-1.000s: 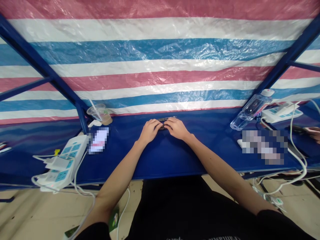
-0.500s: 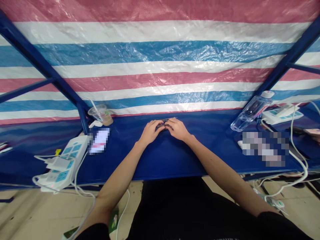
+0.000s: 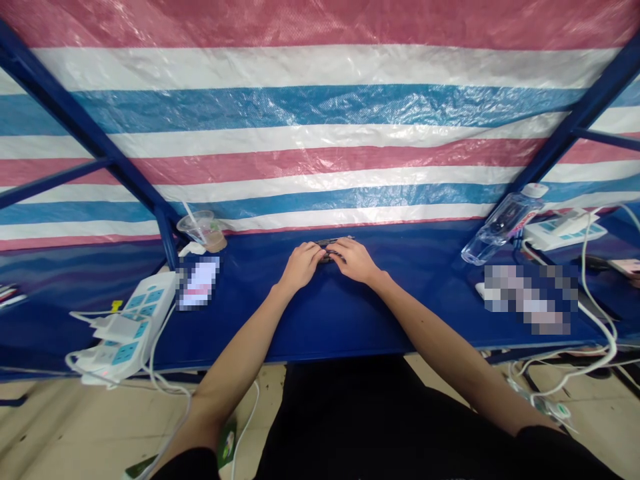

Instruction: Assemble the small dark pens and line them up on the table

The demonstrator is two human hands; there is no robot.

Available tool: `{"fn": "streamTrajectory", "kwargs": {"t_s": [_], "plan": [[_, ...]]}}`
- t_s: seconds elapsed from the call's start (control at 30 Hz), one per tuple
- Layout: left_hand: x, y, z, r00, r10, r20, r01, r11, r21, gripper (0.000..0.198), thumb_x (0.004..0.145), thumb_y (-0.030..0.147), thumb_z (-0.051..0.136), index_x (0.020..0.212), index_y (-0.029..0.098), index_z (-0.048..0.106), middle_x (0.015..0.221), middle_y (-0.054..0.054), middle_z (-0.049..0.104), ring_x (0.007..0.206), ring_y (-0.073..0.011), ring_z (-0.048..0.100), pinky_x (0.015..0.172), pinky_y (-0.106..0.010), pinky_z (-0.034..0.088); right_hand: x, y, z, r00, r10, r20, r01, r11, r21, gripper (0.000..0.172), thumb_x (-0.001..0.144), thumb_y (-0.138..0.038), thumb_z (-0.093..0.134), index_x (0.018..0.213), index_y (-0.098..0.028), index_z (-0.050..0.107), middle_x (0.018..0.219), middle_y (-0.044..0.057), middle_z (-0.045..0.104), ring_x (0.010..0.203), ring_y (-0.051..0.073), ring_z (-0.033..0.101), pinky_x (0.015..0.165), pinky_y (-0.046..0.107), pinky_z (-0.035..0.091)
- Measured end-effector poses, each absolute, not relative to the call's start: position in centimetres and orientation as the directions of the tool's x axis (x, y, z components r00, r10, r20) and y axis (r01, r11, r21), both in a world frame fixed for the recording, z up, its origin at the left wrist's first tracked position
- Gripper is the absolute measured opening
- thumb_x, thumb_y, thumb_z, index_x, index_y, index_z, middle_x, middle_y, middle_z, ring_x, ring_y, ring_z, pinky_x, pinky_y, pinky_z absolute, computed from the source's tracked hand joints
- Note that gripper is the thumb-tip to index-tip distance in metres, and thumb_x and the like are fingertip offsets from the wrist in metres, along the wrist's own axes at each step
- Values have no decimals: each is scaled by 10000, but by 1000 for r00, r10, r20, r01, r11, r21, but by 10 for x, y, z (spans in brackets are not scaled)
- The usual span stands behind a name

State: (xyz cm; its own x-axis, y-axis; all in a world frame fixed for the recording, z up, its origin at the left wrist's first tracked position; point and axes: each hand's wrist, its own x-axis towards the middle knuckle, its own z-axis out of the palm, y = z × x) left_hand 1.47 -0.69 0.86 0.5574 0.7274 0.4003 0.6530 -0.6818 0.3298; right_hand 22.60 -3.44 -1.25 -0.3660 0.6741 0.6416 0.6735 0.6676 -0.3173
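Note:
Both my hands rest side by side on the blue table point(image 3: 330, 320), near its far edge by the striped tarp. My left hand point(image 3: 300, 264) and my right hand point(image 3: 354, 259) have their fingers curled around a small dark object point(image 3: 327, 245) that lies between them. Only a thin dark strip of that object shows above the fingers, so I cannot make out what it is. My knuckles nearly touch in the middle.
A plastic cup with a straw point(image 3: 204, 230) stands at the back left. A white power strip point(image 3: 127, 327) with cables hangs over the left front edge. A clear water bottle point(image 3: 500, 221) lies at the back right, beside another power strip point(image 3: 563, 230). White cables point(image 3: 595, 313) trail right.
My hands have stayed in the same spot on the dark object; only the fingers shift slightly. The view has dropped a little.

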Motion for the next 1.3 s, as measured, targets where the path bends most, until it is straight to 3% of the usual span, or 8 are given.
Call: {"fn": "streamTrajectory", "kwargs": {"t_s": [0.27,0.7,1.1,1.3], "plan": [[14,-6,10,529,763,370,693,-641,331,477,1123,350,368,749,203,624,864,-61,678,888,-230,592,873,-382,437,227,-33,-12,-371,680,633,680,663,-314,229,1042,-206,537,1143,-251,738,1114,88,724,1069,264,635,980,418,496],[10,-6,13,361,777,516,675,-599,430,218,1075,368,509,1030,226,667,1024,-60,707,1001,-246,628,943,-378,476,251,-21,-9,-158,688,709,755,547,-362,257,1051,-235,503,1076,-240,760,1007,85,691,1022,271,588,922,450,376],[12,-7,10,446,733,513,605,-670,431,150,1039,339,603,1042,224,701,1042,-56,726,1029,-233,638,975,-380,506,235,-25,-15,-307,688,657,677,644,-358,261,1061,-250,509,1156,-237,753,1097,108,727,1024,283,608,937,455,465],[13,-9,8,495,741,454,594,-670,445,179,1044,345,592,1021,224,722,984,-51,738,945,-230,656,909,-379,522,228,-29,-16,-322,674,665,617,682,-393,153,1030,-194,571,996,-222,718,1009,82,739,987,260,627,929,408,490]]}}
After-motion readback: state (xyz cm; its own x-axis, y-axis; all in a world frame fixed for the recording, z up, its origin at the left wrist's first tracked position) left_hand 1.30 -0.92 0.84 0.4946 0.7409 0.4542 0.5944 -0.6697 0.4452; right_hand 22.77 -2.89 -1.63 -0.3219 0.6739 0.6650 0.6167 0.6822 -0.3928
